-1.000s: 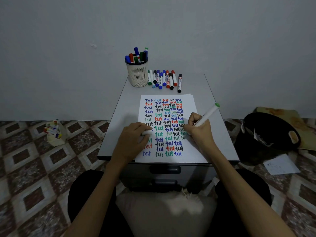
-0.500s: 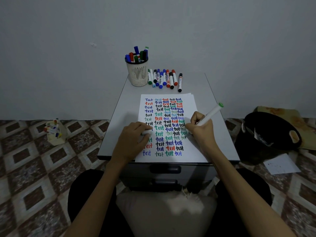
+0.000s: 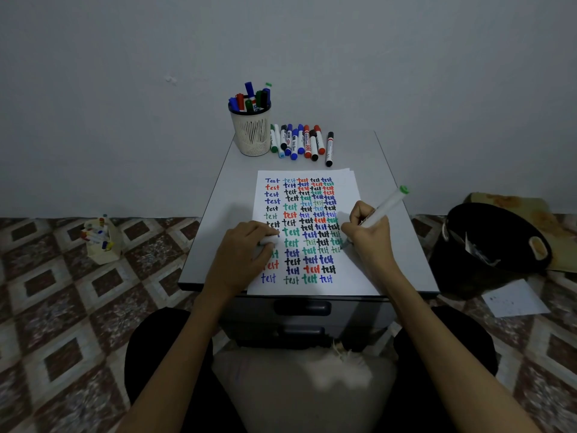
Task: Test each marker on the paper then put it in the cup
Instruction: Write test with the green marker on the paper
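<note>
My right hand (image 3: 368, 239) grips the marker (image 3: 385, 206) in a writing hold, fingers curled round the barrel near the tip; the green end points to the upper right of the frame, so the tip slants down onto the paper (image 3: 356, 276) at centre right; the tip meets the sheet at the end of a row of green words, which suggests the test stroke is under way.

My left hand (image 3: 243, 254) rests on the left side of the paper, fingers curled round a small pale piece, probably the cap (image 3: 269, 240); this placement pins the sheet against the pull of the stroke and leaves the cap ready for closing.

The cup (image 3: 251, 132) stands at the upper centre of the frame, at the far left of the table (image 3: 215, 220), already holding several markers; the loose markers (image 3: 301, 142) lie in a row just beside it, to its right, within reach for the next test.

Judged progress: the page is largely filled; capping and dropping this marker into the cup are not yet done.
</note>
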